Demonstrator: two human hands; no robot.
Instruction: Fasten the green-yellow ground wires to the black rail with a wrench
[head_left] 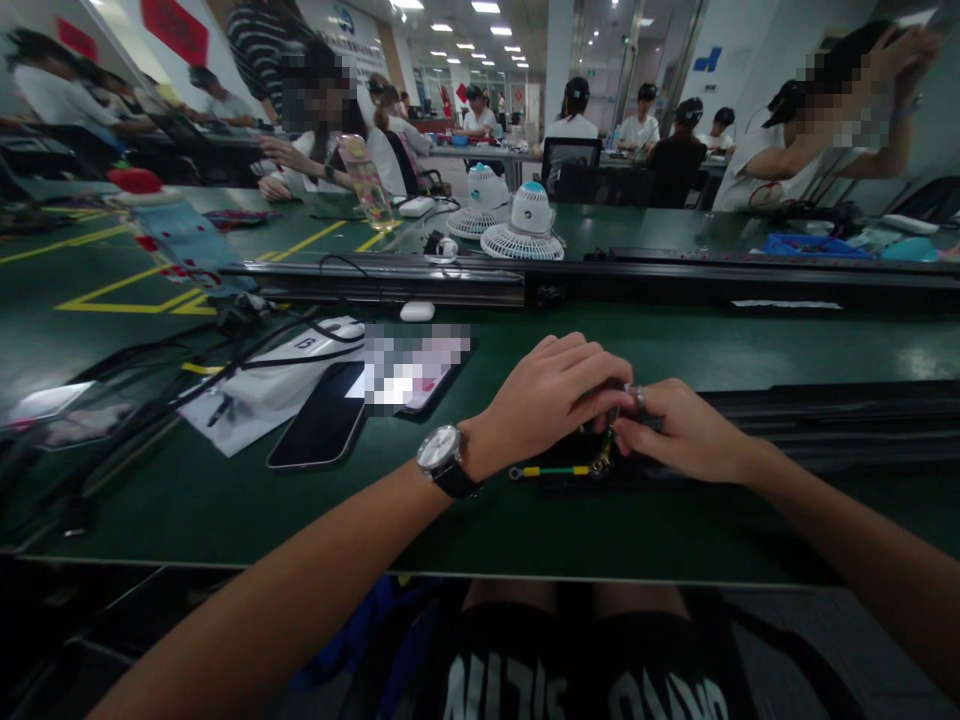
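My left hand, with a watch on its wrist, reaches in over the table with its fingers bent to a pinch. Its fingertips meet those of my right hand, whose thumb and forefinger are also closed. Whatever small thing sits between them is mostly hidden and too small to name. Just below the fingers lies a short green wire with yellow sleeves and a ring terminal at its left end. Its right end meets a small cluster of metal and yellow parts under my fingertips.
Black rails lie at right, and a long metal bar crosses farther back. Left of my hands are a dark phone, a second phone, a white bag and tangled cables. Two fans stand beyond; people sit around.
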